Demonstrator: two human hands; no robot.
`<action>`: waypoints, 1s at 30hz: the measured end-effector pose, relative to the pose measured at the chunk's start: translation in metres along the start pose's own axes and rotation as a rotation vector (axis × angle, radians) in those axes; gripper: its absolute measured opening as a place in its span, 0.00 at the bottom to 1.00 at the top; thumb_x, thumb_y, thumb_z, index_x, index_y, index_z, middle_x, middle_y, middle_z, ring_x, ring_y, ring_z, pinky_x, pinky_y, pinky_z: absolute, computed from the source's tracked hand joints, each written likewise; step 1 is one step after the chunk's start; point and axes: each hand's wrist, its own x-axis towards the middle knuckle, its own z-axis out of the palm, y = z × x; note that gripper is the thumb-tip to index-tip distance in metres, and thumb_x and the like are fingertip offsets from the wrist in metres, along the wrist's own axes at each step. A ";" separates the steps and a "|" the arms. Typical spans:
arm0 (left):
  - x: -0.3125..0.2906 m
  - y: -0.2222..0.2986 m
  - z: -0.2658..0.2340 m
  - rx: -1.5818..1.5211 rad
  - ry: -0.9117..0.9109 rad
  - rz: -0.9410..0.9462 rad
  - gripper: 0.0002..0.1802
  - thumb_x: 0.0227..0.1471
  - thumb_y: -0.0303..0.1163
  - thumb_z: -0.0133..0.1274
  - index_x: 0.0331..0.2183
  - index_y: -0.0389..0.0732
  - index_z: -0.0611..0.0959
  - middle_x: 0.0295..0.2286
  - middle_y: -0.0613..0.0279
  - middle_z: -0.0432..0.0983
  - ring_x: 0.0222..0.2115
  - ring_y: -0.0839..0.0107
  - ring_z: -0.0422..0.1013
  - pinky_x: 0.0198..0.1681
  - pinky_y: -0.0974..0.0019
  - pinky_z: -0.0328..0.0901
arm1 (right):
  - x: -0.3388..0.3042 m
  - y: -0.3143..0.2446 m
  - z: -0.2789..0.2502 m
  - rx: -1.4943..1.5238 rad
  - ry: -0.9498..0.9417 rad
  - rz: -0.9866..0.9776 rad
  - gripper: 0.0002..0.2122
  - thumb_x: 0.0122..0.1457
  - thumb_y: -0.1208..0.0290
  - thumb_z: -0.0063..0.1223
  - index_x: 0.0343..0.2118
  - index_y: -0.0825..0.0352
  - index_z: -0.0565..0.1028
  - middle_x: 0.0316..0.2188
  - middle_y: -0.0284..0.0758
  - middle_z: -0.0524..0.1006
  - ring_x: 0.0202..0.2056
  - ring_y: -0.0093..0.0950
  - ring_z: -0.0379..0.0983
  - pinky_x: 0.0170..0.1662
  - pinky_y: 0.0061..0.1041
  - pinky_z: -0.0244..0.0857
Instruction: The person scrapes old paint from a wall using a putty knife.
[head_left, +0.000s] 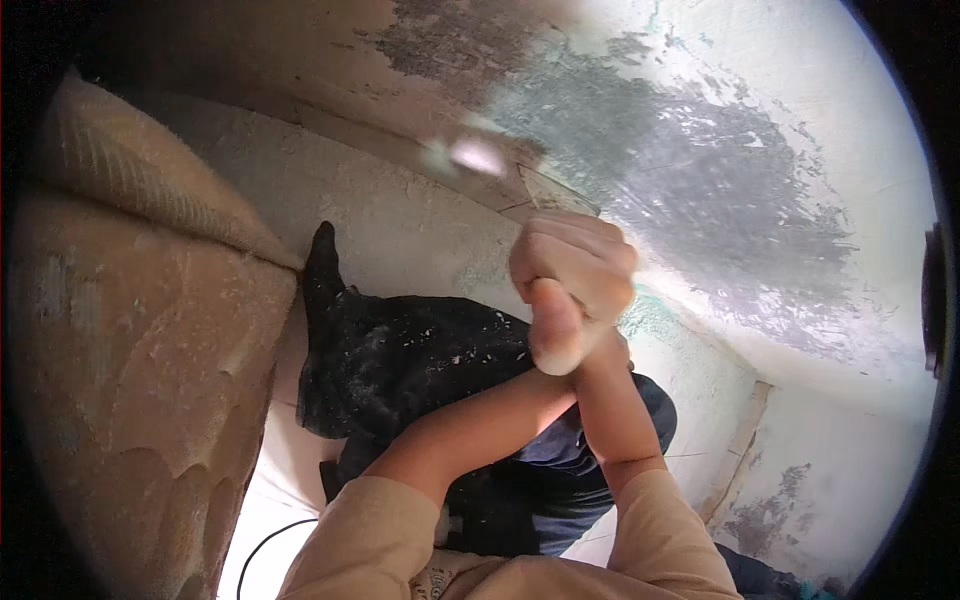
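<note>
My right hand (580,260) is closed in a fist in front of the wall, its thumb folded on the near-left side. My left forearm crosses to it, and the left hand (622,350) is mostly hidden under the right wrist; only what look like curled fingers show there. What the fists hold, if anything, is covered by the hands. Just beyond the knuckles lies a pale triangular flat shape (555,190); whether it is a blade in my grip or part of the wall's foot, I cannot tell. The wall (730,170) has a large grey patch with ragged, flaking pale paint around it.
My bent leg in a black boot (420,345), speckled with white flakes, lies below the hands. A worn brown board-like piece with fabric along its top (150,350) stands close on the left. A thin black cable (262,550) curves at the lower left. Another wall (820,470) meets at the right.
</note>
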 end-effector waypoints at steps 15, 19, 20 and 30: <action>-0.003 0.044 0.019 -0.039 -0.229 0.035 0.21 0.45 0.46 0.48 0.28 0.35 0.80 0.26 0.47 0.75 0.30 0.56 0.73 0.34 0.58 0.66 | 0.000 0.008 -0.006 0.017 -0.006 -0.041 0.15 0.43 0.61 0.42 0.09 0.64 0.60 0.08 0.32 0.57 0.10 0.30 0.56 0.14 0.24 0.48; -0.018 0.043 0.025 -0.145 -0.079 0.008 0.21 0.46 0.48 0.48 0.28 0.37 0.80 0.27 0.49 0.74 0.30 0.57 0.72 0.35 0.60 0.66 | 0.005 -0.002 -0.006 -0.047 -0.039 0.005 0.14 0.41 0.62 0.43 0.08 0.64 0.59 0.08 0.32 0.57 0.10 0.31 0.57 0.14 0.24 0.49; -0.036 0.050 0.042 -0.106 -0.056 0.003 0.21 0.46 0.47 0.47 0.28 0.37 0.79 0.27 0.51 0.74 0.30 0.58 0.71 0.35 0.61 0.65 | 0.006 -0.002 -0.010 -0.080 -0.060 0.006 0.13 0.40 0.62 0.44 0.09 0.64 0.59 0.08 0.32 0.57 0.10 0.31 0.57 0.14 0.25 0.49; -0.020 0.042 0.116 0.331 0.186 -0.223 0.17 0.50 0.46 0.43 0.28 0.41 0.74 0.25 0.63 0.68 0.30 0.69 0.66 0.35 0.67 0.62 | -0.001 0.004 -0.001 -0.114 -0.083 -0.076 0.09 0.30 0.66 0.48 0.10 0.64 0.62 0.09 0.32 0.59 0.11 0.32 0.59 0.15 0.26 0.52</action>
